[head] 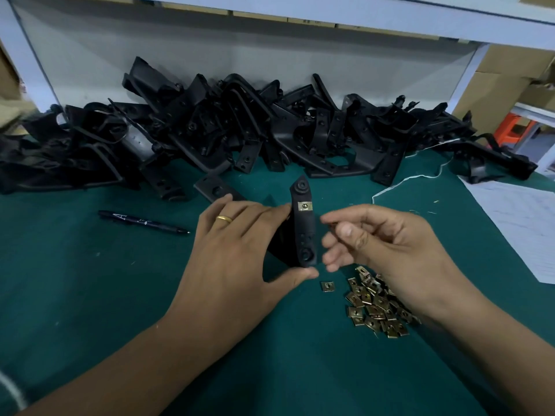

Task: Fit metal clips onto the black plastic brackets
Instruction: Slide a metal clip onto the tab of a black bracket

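Note:
My left hand grips a black plastic bracket upright above the green table, fingers at its left edge and thumb under its lower end. A brass-coloured metal clip sits on the bracket's upper part. My right hand hovers just right of the bracket with fingers loosely curled; whether it pinches a clip I cannot tell. A pile of loose metal clips lies on the table under my right wrist, with one stray clip beside it.
A large heap of black brackets fills the back of the table. A black pen lies at the left. White paper sheets and a white string are at the right. A shelf frame stands behind.

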A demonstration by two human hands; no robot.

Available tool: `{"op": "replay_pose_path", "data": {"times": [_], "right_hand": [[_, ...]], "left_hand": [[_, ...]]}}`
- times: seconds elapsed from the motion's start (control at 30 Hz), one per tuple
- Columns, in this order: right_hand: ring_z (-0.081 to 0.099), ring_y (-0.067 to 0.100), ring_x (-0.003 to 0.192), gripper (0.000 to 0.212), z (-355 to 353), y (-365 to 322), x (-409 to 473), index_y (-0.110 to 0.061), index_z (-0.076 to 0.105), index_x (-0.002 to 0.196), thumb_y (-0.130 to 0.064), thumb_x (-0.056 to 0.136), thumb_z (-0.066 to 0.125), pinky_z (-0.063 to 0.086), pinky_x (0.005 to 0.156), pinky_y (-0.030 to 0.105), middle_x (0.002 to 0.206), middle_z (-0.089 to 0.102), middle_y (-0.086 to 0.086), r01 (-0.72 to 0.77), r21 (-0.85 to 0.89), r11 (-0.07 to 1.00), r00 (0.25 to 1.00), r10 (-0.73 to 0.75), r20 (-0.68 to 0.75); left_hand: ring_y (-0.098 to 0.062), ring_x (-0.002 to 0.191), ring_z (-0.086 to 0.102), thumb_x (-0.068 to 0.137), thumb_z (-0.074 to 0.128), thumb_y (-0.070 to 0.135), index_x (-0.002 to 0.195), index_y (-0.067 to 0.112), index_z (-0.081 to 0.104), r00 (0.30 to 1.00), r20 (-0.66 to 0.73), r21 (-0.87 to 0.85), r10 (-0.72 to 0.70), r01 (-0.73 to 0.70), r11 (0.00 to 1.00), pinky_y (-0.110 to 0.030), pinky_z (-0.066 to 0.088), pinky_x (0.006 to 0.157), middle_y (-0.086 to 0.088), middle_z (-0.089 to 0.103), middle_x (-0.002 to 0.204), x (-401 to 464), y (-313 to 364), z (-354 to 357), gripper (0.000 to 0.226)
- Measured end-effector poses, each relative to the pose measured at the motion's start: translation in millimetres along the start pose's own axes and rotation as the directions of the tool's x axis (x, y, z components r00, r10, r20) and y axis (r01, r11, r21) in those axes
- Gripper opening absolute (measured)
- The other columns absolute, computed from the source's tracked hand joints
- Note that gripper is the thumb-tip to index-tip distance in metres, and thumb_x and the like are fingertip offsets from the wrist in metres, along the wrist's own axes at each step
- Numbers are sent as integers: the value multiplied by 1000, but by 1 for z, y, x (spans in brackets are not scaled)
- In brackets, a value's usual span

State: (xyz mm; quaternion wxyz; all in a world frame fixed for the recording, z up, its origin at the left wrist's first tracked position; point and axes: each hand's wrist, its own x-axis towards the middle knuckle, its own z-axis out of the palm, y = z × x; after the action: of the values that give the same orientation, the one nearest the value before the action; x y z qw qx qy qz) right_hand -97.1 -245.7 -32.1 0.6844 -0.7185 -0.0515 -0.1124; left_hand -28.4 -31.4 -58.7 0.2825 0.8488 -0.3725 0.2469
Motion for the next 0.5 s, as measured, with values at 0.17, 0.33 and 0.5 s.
{"op": "replay_pose_path", "data": {"times": [0.17,0.33,0.5], "right_hand": [[72,27,68,18,11,-3,-5,-7,77,90,-22,94,68,59,63,31,81,73,18,-33,7,999,999,33,5],[69,24,63,26,18,-6,-7,-1,74,86,-26,93,69,58,60,30,76,72,17,-90,42,995,996,89,17],[74,29,65,31,23,-11,-7,-1,75,84,-32,90,71,60,60,32,78,74,20,-131,50,990,991,131,0]], "left_hand": [[-14,123,55,82,63,70,137,21,56,998,-43,-5,37,-37,999,-52,33,116,11,63,123,0,0,1,73],[-14,124,55,82,67,66,136,22,57,998,-50,0,31,-31,1000,-51,31,117,12,63,124,-1,-1,0,71],[-13,123,55,84,61,64,134,21,60,998,-65,-3,17,-17,1000,-50,31,117,12,64,122,0,1,-2,66]]}}
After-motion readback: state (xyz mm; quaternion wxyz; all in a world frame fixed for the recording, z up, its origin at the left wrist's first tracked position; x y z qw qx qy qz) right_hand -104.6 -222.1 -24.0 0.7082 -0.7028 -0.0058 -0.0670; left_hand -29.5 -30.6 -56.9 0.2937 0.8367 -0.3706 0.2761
